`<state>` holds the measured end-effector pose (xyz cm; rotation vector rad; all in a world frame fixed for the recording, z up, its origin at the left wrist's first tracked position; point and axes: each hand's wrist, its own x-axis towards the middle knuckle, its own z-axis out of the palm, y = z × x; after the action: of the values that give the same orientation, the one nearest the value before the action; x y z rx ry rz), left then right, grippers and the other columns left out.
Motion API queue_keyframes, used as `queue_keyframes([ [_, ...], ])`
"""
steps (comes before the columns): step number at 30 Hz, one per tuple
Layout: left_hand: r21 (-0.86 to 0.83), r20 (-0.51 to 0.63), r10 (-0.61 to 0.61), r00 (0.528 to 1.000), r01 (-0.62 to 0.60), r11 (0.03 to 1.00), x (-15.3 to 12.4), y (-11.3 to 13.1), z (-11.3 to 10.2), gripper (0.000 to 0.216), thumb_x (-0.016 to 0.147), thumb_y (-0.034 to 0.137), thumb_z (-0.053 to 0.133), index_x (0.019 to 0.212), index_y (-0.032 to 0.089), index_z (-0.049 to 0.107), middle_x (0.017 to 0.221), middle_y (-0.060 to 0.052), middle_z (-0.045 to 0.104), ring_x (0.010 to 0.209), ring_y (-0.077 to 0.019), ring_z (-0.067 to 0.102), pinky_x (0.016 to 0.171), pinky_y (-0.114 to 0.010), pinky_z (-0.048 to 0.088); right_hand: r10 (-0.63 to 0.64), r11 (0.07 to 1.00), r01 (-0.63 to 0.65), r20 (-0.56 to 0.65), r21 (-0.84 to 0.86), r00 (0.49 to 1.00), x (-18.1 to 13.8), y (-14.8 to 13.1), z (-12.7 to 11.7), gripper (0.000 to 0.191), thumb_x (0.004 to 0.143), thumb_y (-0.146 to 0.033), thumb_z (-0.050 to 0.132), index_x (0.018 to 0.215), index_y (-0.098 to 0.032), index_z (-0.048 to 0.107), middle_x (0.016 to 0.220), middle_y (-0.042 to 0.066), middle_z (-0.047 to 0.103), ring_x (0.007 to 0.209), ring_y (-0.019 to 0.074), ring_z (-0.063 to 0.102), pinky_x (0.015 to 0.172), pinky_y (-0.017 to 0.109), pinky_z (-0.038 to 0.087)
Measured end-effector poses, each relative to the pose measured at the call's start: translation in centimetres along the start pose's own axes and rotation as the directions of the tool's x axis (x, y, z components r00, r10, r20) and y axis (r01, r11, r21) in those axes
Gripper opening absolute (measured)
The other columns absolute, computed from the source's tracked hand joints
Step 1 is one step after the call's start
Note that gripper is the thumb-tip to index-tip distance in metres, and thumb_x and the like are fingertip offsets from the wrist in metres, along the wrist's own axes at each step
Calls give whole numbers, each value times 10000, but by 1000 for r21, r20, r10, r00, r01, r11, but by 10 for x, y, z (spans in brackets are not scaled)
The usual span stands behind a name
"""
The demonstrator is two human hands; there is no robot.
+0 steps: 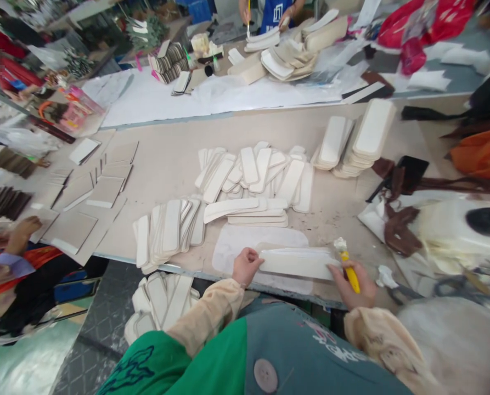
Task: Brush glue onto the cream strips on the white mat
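Fingers of the left hand [245,265] pinched a white strip [296,263] at lower centre, while the right hand [354,285] gripped a yellow brush [349,269]; no writing was legible.

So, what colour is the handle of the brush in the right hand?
Yellow. The brush handle in the right hand shows best in the head view.

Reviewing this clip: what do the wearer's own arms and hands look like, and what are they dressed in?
Both hands are bare, without gloves: the left hand and right hand. Each arm wears a loose, pale beige sleeve, wrinkled and gathered at the wrist. No rings or watch are visible. A green and grey-teal apron with a round button covers the torso.
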<state>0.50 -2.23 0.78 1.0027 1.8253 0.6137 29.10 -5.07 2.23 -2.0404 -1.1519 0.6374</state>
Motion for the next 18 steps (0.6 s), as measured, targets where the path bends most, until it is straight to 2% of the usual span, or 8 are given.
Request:
queue_keyframes([
  [4, 165, -4, 38, 999, -37, 986, 10, 6, 3, 239, 736, 228, 711, 919, 199, 562, 671, 54, 632, 645, -118, 596, 664, -239, 418, -160, 982, 160, 1, -97, 987, 19, 11, 11, 508, 745, -725, 573, 867, -231, 564, 641, -28, 543, 511, 127, 479, 520, 249, 376],
  [9, 249, 8, 43, 999, -43, 968, 17, 5, 5, 259, 762, 231, 706, 967, 203, 550, 695, 46, 653, 677, -131, 618, 675, -247, 418, -314, 927, 315, 38, -206, 949, 31, 22, 21, 510, 828, -705, 494, 883, -205, 581, 669, -1, 585, 530, 134, 519, 549, 245, 379],
  [12, 274, 18, 36, 999, -40, 961, 18, 3, 7, 267, 766, 236, 710, 977, 208, 550, 710, 44, 664, 692, -134, 628, 681, -248, 423, -338, 904, 337, 44, -265, 940, 32, 24, 24, 527, 850, -708, 454, 889, -201, 594, 705, 22, 620, 556, 145, 537, 560, 251, 377],
  [18, 300, 14, 26, 1000, -29, 954, 18, 3, 7, 274, 765, 246, 714, 982, 208, 550, 715, 40, 668, 702, -138, 630, 697, -252, 425, -307, 904, 313, 67, -292, 949, 32, 26, 27, 499, 862, -675, 459, 917, -201, 604, 724, 28, 632, 586, 155, 552, 568, 253, 378],
])
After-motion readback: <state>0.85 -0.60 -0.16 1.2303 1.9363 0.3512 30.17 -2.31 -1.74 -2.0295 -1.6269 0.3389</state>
